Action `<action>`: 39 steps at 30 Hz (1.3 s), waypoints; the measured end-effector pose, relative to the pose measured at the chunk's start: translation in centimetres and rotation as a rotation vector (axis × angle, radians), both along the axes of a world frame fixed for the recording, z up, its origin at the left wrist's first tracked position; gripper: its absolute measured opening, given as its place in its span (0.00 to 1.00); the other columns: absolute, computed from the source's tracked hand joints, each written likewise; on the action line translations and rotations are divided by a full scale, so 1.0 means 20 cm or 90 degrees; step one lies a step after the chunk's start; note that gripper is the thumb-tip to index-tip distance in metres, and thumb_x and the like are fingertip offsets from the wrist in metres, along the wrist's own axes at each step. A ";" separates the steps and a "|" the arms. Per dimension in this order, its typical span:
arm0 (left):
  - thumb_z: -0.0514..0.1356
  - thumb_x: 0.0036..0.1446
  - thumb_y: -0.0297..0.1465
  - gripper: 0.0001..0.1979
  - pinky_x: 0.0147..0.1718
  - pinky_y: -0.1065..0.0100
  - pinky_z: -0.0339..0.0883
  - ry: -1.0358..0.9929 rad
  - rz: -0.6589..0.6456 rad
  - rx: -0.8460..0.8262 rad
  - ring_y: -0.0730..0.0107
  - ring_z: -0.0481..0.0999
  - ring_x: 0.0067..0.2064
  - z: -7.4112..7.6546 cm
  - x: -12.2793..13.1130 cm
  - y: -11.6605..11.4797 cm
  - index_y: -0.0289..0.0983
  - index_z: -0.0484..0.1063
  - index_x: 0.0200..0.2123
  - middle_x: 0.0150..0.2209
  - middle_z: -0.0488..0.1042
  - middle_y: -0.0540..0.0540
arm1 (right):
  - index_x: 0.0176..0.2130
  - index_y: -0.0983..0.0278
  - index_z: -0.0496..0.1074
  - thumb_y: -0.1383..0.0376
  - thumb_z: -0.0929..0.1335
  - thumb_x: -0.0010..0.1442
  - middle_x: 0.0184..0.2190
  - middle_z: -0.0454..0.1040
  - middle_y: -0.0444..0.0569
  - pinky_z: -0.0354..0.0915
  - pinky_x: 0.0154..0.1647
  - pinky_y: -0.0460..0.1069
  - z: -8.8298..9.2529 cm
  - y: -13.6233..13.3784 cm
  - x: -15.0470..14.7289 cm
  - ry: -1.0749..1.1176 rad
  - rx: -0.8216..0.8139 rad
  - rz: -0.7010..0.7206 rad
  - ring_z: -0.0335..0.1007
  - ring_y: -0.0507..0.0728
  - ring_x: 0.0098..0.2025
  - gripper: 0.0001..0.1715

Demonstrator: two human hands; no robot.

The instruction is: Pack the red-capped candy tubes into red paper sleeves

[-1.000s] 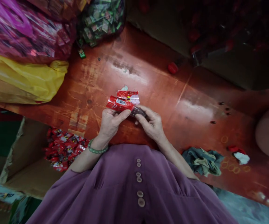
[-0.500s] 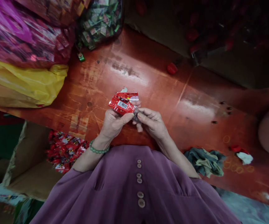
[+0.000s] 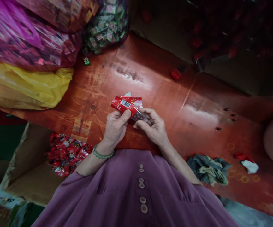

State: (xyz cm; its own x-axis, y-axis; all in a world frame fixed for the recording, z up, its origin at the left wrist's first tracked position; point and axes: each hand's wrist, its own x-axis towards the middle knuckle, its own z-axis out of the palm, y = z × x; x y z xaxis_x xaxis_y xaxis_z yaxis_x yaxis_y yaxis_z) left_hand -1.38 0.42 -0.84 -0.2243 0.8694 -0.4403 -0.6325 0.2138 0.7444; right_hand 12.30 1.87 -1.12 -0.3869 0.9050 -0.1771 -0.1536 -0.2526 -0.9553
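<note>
In front of my body my left hand (image 3: 116, 126) is closed on a small red packet (image 3: 126, 104), with the thumb pressed across its front. A white barcode label shows on the red part. The packet's lower right end is clear and holds dark round pieces (image 3: 139, 116). Around that end curl the fingers and thumb of my right hand (image 3: 153, 126); the fingertips behind it are partly hidden. A second red printed piece (image 3: 137, 100) with a pink patch lies behind the packet. Whether it is part of the same packet I cannot tell.
At left stands a cardboard box (image 3: 20, 160) with many red packets (image 3: 67, 153). Full plastic bags (image 3: 56, 50) crowd the upper left. A red item (image 3: 175, 74) lies on the red table (image 3: 164, 104). Crumpled cloth (image 3: 209, 168) and rubber bands (image 3: 238, 175) are at right.
My right hand has shifted right and spread slightly, uncovering more of the clear end with its dark pieces. My left thumb has moved up and left on the packet. The view has shifted slightly.
</note>
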 end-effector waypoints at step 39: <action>0.69 0.51 0.44 0.17 0.35 0.70 0.72 0.056 -0.104 0.052 0.69 0.79 0.36 -0.03 0.09 -0.05 0.36 0.82 0.36 0.41 0.82 0.42 | 0.37 0.55 0.75 0.56 0.77 0.52 0.35 0.73 0.44 0.76 0.39 0.50 -0.05 0.05 0.00 0.010 0.101 -0.093 0.73 0.53 0.37 0.14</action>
